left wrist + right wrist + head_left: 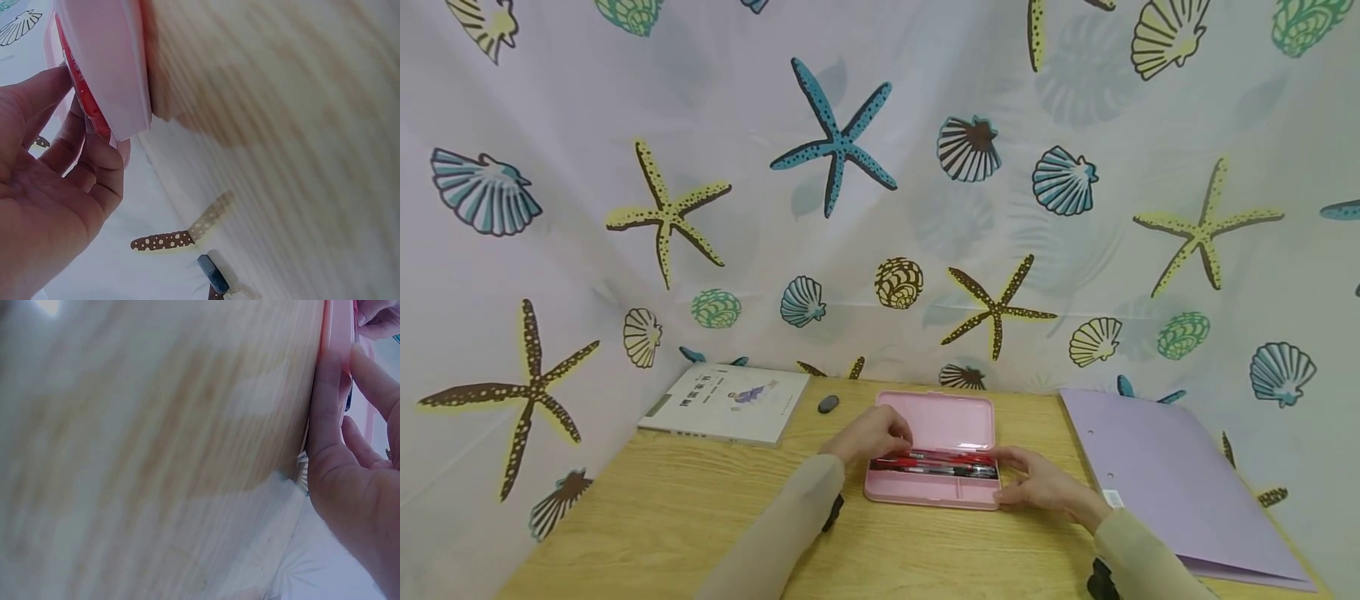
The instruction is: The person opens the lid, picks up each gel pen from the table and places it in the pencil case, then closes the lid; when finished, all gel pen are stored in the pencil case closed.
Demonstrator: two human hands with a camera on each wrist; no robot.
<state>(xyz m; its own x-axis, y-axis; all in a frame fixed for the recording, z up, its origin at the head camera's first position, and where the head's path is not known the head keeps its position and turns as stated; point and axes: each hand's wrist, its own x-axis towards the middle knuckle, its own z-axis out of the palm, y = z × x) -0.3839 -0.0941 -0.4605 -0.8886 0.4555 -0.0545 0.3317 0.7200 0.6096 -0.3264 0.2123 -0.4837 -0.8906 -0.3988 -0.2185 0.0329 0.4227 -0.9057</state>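
A pink pencil case (910, 489) stands on the wooden table with its lid (947, 421) raised at the back. Several red and clear pens (936, 469) lie lengthwise in its rear compartment. My left hand (871, 433) reaches over the left end of the case, thumb and curled fingers pinching a red pen (87, 103) at the rim. At the opposite end, my right hand (1045, 483) grips the case by its right side. Its thumb (327, 394) lies along the front wall, and the other fingers are toward the back corner. The front compartments show bare pink plastic.
A white book (730, 404) lies at the back left, with a small dark grey oval object (828, 404) beside it. On the right, a purple folder (1172, 475) reaches the table's edge. A curtain (880, 233) printed with starfish and shells hangs behind the table.
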